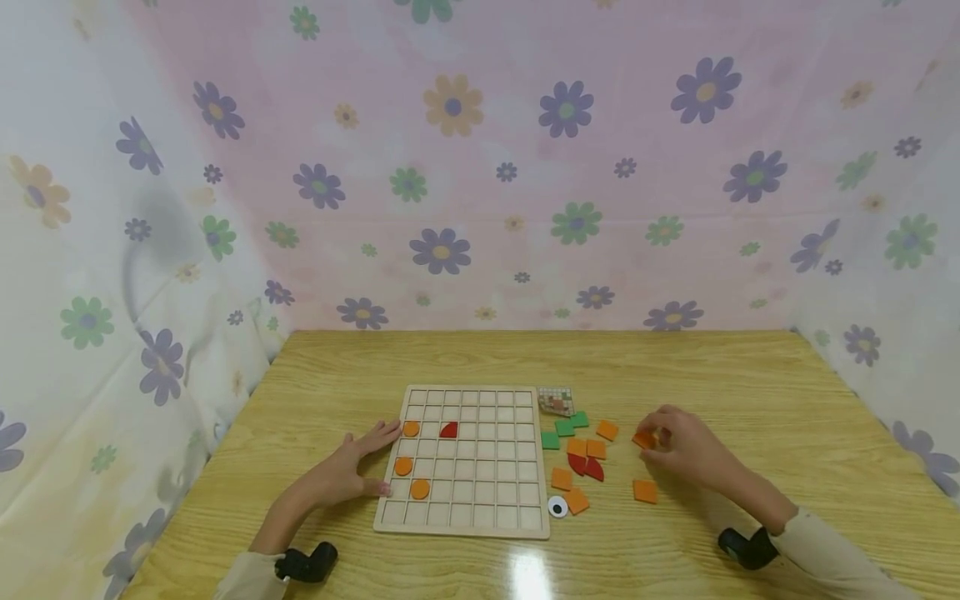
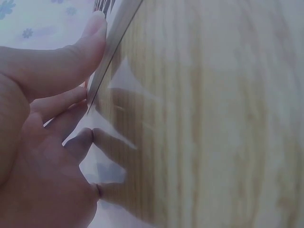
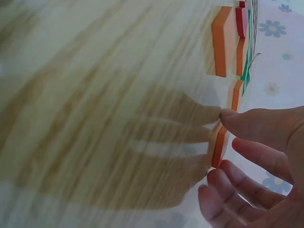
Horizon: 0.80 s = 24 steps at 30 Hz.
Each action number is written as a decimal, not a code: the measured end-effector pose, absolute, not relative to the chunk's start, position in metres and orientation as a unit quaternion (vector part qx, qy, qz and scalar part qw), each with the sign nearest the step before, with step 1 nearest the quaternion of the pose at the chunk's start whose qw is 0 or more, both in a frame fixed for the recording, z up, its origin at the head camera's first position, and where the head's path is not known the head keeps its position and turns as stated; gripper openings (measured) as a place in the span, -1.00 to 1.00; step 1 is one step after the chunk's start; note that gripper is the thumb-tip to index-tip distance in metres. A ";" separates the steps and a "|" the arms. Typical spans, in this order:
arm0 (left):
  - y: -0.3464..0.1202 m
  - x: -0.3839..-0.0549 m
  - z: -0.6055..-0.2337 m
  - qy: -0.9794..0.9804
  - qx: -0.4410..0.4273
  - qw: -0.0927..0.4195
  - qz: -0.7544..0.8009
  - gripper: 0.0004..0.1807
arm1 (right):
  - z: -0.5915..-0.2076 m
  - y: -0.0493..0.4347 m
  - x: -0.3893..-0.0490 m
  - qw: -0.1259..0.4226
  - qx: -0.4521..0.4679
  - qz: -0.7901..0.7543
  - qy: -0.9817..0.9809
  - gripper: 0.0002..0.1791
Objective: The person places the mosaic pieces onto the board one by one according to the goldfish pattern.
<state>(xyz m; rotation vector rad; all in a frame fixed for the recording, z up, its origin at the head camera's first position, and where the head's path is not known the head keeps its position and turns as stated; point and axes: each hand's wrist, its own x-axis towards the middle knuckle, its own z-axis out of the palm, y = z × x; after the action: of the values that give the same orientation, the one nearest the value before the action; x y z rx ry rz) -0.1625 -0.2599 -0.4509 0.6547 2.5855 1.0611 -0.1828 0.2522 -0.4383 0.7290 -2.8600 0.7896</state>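
At its left edge, the wooden grid board [image 1: 467, 531] is touched by my left hand [image 1: 337, 471], thumb spread from the fingers. In the left wrist view the left thumb [image 2: 92, 40] lies along the board's side. On the board sit orange round pieces [image 1: 420, 489] in the left columns and a red quarter-circle piece [image 1: 449, 430]. Out to the right, my right hand [image 1: 686, 446] pinches an orange square tile [image 1: 643, 439] low at the tabletop. The right wrist view has that tile [image 3: 219, 147] between thumb and fingertips.
Between board and right hand lie loose orange tiles [image 1: 562, 478], green tiles [image 1: 565, 427], red quarter-circles [image 1: 594, 469] and a white eye-like disc [image 1: 557, 507]. Another orange tile [image 1: 645, 492] lies nearer the front. A small picture card [image 1: 556, 401] touches the board's upper right corner.
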 end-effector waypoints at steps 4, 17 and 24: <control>-0.260 -0.162 -0.451 0.895 0.221 0.137 0.363 -0.04 | -0.441 0.252 -0.185 0.052 0.245 0.277 -0.928 -0.83; -0.261 -0.163 -0.450 0.894 0.241 0.123 0.358 -0.03 | -0.443 0.250 -0.194 0.051 0.272 0.285 -0.918 -0.80; -0.262 -0.163 -0.451 0.895 0.231 0.134 0.358 -0.02 | -0.440 0.238 -0.197 0.055 0.292 0.287 -0.910 -0.83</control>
<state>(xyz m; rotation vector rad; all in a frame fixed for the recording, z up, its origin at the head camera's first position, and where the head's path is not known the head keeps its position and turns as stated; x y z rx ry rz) -0.1631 -0.2616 -0.4513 0.6699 2.5937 1.0377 -0.1968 0.2383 -0.4402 0.8875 -2.7640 0.8725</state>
